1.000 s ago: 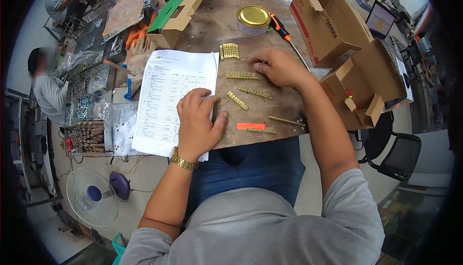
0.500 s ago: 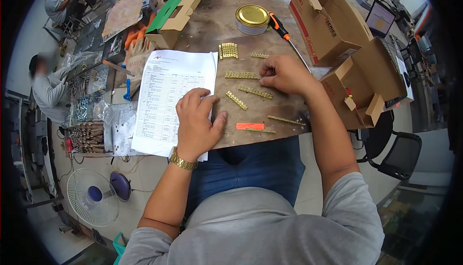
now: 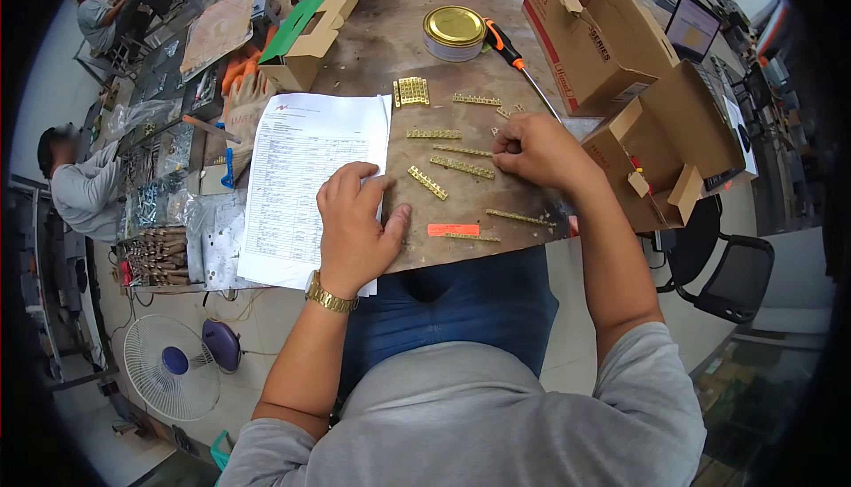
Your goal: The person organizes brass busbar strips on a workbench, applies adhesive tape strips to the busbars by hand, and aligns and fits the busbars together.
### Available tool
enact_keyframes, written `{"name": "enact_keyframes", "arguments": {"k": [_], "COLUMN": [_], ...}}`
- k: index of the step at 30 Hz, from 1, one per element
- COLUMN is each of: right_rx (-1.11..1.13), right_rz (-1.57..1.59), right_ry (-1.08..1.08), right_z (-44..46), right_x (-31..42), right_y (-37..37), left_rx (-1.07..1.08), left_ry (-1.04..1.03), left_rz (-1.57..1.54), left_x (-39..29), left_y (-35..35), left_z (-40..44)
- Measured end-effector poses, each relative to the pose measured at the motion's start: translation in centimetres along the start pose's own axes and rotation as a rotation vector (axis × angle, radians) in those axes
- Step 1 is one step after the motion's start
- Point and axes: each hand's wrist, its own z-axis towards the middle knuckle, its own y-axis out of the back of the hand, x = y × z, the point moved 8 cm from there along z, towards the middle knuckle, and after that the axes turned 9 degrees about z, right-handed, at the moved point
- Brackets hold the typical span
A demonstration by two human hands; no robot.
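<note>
My left hand (image 3: 359,230) rests on the right edge of the printed sheets (image 3: 301,194), its fingers loosely bent and the thumb apart. Nothing is in it. The fingers of my right hand (image 3: 542,152) are pinched at the right end of a thin brass terminal strip (image 3: 463,150) lying on the table; the fingertips are partly hidden. Around it lie other brass strips: one above left (image 3: 433,134), a thicker one (image 3: 462,167) just below, a slanted one (image 3: 428,182) near my left hand, and another (image 3: 520,217) toward the front edge.
A group of brass strips (image 3: 411,92) lies by the paper's top corner. Behind stand a tin (image 3: 454,33) and a screwdriver (image 3: 505,44). Open cardboard boxes (image 3: 589,44) flank the right side. An orange label (image 3: 452,230) lies near the front edge. A person (image 3: 84,181) sits at left.
My right hand has moved slightly right and toward me, and a thin strip now shows apart from the one above it. My left hand stays on the paper. The view has shifted slightly.
</note>
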Motion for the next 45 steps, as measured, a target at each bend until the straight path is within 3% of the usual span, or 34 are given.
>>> {"name": "enact_keyframes", "arguments": {"k": [11, 14, 20, 23, 29, 32, 35, 45], "right_rx": [-0.114, -0.153, -0.156, -0.242, -0.529, -0.620, -0.707, -0.452], "right_rz": [0.087, 0.013, -0.087, -0.177, -0.027, 0.121, 0.158, -0.095], "right_ry": [-0.203, -0.103, -0.100, -0.114, 0.000, -0.113, -0.033, -0.075], "right_z": [-2.7, -2.3, -2.2, -2.1, -3.3, -3.7, -3.8, -0.9], "right_x": [-1.0, -1.6, -1.6, -2.3, -1.1, -0.2, 1.2, -1.1], "right_y": [4.3, 3.5, 2.1, 2.4, 5.6, 7.8, 9.3, 6.1], "left_rx": [0.016, 0.017, 0.008, 0.006, 0.019, 0.018, 0.003, 0.012], "left_ry": [0.004, 0.002, -0.004, 0.005, 0.004, -0.002, 0.000, -0.004], "left_rz": [0.006, 0.009, 0.006, -0.002, 0.007, 0.014, -0.001, 0.011], "left_x": [0.0, 0.0, 0.0, 0.0, 0.1, 0.0, -0.1, 0.0], "left_y": [0.0, 0.0, -0.1, 0.0, -0.1, -0.1, 0.0, -0.1], "left_z": [0.0, 0.0, 0.0, 0.0, 0.0, 0.0, 0.1, 0.0]}}
